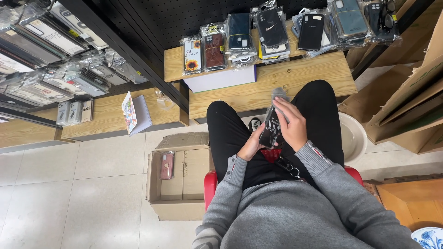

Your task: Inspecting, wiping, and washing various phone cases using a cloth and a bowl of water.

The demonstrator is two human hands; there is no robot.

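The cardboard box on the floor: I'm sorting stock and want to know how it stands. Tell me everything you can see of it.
The cardboard box is plain brown and stands open on the pale tiled floor, its flaps folded outward and creased. It sits to the left of the seated person's knee, beside the red stool, in front of the low wooden shelf. Inside, one pinkish phone case in a clear sleeve leans against the left wall; otherwise its bottom looks bare. Neither hand touches it.

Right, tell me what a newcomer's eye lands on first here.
Both hands at centre: the left hand and right hand hold a dark phone case in clear wrapping over the lap. Above, packaged cases line the wooden shelf; an open cardboard box sits lower left.
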